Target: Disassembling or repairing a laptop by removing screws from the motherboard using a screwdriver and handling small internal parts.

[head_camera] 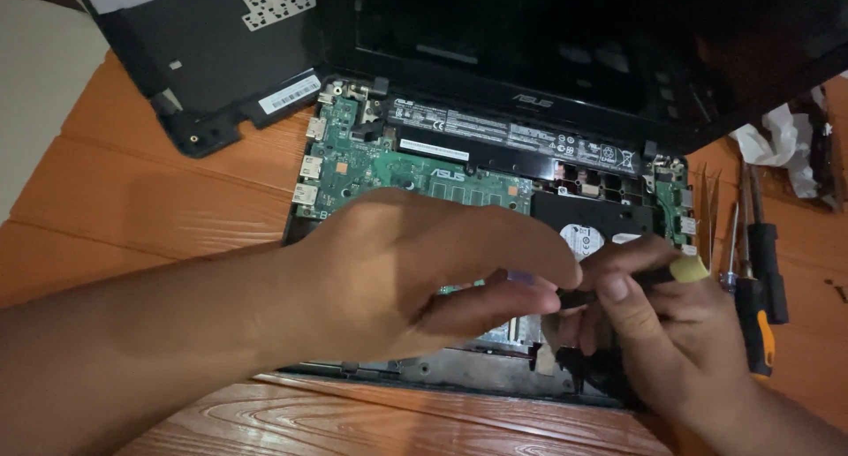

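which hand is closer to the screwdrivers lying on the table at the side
Right. The right hand sits just beside the loose screwdrivers, nearly touching them. The left hand is farther off, over the opened laptop.

An orange wooden table [159,182] bears an opened laptop [495,169], a detached cover [208,54] and screwdrivers [760,288].

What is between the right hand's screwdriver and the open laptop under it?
The left hand lies across the open laptop, its fingers meeting the right hand at the yellow-capped screwdriver. The tip is hidden, so whether anything blocks it cannot be told.
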